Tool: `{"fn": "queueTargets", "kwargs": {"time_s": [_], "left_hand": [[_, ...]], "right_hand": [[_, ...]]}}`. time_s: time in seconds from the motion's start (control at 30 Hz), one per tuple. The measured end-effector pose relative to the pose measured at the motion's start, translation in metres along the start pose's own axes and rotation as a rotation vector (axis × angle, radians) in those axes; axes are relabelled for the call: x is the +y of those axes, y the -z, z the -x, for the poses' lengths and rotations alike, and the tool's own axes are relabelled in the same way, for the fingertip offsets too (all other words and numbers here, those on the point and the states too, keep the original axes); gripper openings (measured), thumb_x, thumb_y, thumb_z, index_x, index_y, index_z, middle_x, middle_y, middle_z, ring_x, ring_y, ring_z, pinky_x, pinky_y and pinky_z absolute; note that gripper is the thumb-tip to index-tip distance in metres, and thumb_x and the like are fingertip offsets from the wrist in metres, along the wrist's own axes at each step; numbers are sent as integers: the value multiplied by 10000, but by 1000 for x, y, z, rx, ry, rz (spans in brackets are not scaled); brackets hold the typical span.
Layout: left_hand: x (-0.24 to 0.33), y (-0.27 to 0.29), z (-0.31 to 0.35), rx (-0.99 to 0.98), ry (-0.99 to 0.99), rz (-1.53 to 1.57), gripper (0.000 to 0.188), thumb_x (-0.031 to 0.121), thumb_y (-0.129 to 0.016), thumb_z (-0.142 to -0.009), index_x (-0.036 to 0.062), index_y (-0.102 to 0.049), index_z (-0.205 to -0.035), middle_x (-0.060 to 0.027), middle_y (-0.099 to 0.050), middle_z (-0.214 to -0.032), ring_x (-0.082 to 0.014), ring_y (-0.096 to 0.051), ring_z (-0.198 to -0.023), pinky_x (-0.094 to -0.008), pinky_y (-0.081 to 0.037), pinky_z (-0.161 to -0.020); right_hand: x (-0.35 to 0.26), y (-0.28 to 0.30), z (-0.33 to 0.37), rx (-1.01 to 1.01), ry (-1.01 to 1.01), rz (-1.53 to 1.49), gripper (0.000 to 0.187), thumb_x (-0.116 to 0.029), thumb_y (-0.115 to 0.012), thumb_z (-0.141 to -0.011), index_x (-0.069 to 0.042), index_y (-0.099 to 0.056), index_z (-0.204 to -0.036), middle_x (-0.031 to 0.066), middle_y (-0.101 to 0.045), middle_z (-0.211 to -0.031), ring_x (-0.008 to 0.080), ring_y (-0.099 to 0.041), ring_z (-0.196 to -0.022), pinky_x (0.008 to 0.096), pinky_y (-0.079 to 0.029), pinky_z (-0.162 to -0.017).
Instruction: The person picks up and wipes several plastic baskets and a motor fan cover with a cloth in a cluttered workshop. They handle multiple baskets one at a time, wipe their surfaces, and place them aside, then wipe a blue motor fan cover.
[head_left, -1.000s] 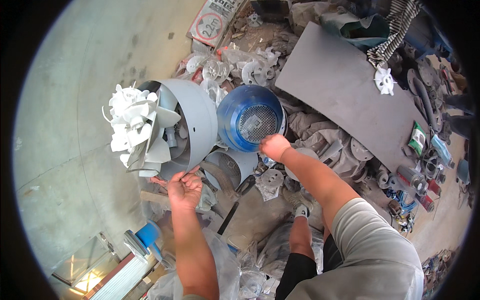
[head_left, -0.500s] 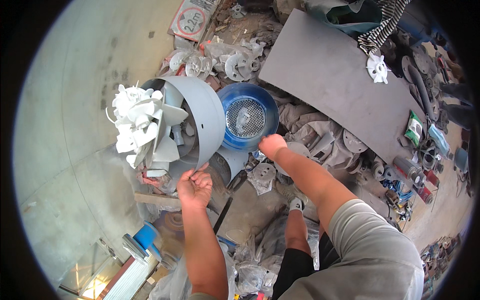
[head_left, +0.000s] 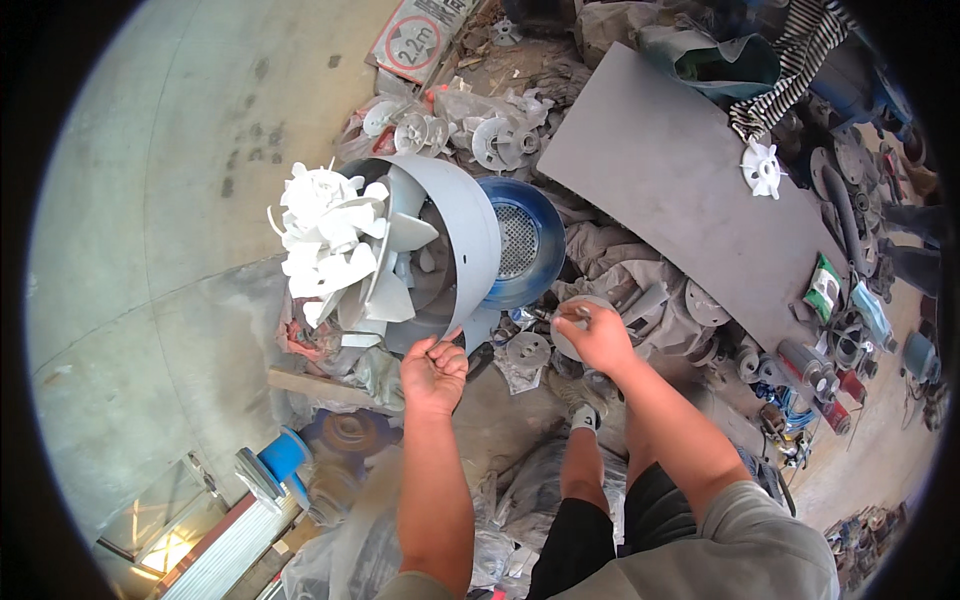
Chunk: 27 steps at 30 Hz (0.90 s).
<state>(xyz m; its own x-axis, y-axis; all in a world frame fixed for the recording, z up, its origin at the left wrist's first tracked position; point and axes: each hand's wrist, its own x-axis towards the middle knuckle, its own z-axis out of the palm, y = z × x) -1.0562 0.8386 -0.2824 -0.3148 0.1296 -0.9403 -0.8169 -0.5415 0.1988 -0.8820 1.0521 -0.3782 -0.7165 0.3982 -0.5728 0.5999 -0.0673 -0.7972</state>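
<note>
My left hand [head_left: 434, 376] is closed on the lower edge of a large grey cylindrical housing [head_left: 475, 220], its thumb and fingers pinching the rim. White fan impellers [head_left: 330, 235] with several blades are heaped in and over the housing's left mouth. Against its right side sits a round blue tub [head_left: 548, 240] with a perforated metal disc [head_left: 517, 240] inside. My right hand [head_left: 598, 336] hovers just below and right of the blue tub, apart from its rim. Its fingers are loosely bent and spread, with nothing visible between them.
A large grey sheet [head_left: 680, 190] carries a white fan wheel [head_left: 762, 170] and a green packet [head_left: 824, 288]. Dusty sacking and metal discs [head_left: 705, 303] lie below it. A wooden bar [head_left: 320, 388] and a blue spool [head_left: 285, 455] are at the lower left. A height-limit sign [head_left: 415, 42] lies at the top.
My right hand has let go of the blue tub's rim and moved right and down. My left hand stays on the grey housing. The housing now covers more of the blue tub.
</note>
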Motion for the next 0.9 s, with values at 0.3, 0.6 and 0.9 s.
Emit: {"fn": "queueTargets", "kwargs": {"time_s": [0.3,0.6,0.9], "left_hand": [[-37,30,3,214,44,-11,221,82,-579,-924,-72,-498,-1061,32,-397,-659,-92,-343,-568,-255,-282,-508],[-61,72,30,331,153,-215,298,97,-564,-923,-141,-524,-1098,59,-377,-594,-79,-328,-521,-236,-285,-497],[-103,104,44,370,117,-294,195,116,-531,-947,-75,-560,-913,62,-366,-593,-76,-300,-499,-240,-264,-479]], "right_hand": [[-48,27,46,209,343,108,615,-285,-840,-829,-87,-620,-1367,131,-647,-1363,279,-733,-989,371,-574,-872],[-93,4,57,-295,877,626,311,-194,-745,-778,-137,-719,-1082,21,-697,-1077,216,-704,-827,365,-587,-701],[-108,-20,74,-458,738,959,130,-175,-666,-838,-102,-760,-892,57,-695,-990,268,-642,-1037,357,-587,-787]]}}
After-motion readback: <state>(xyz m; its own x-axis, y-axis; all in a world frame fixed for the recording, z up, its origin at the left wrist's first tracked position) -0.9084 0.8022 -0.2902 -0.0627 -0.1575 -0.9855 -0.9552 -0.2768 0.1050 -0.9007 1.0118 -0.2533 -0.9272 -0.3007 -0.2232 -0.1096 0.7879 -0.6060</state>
